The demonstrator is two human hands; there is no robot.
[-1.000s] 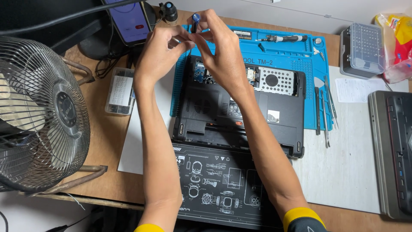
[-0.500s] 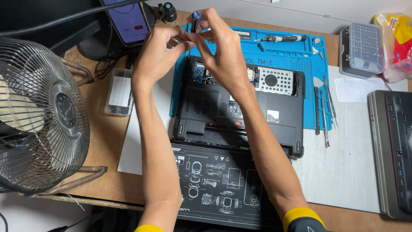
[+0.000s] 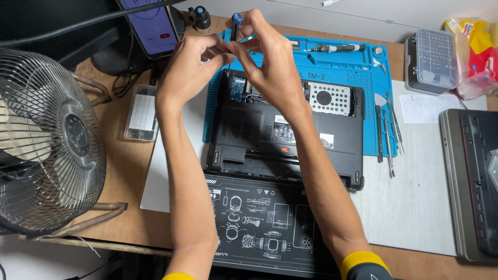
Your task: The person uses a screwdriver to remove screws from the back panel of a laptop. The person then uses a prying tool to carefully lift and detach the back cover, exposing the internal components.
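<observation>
My right hand (image 3: 272, 65) grips a small screwdriver (image 3: 236, 23) with a blue cap, held upright above the far left corner of an opened black laptop base (image 3: 280, 137). Fingertips of my left hand (image 3: 189, 72) pinch at the screwdriver's lower shaft, right beside my right thumb; whether a bit or screw sits between them is hidden. Both hands hover over the laptop's exposed circuit board (image 3: 238, 85). The laptop lies partly on a blue repair mat (image 3: 342, 67).
A metal desk fan (image 3: 46, 140) stands at the left. A phone (image 3: 150, 26) on a stand, a clear parts box (image 3: 141, 113), a bit case (image 3: 431, 59), another screwdriver (image 3: 332, 49), tweezers and pry tools (image 3: 389, 135), a black printed mat (image 3: 264, 228) and a second laptop (image 3: 474, 181) surround the work.
Both hands stay over the laptop's far left corner; the fingers have shifted only slightly around the screwdriver.
</observation>
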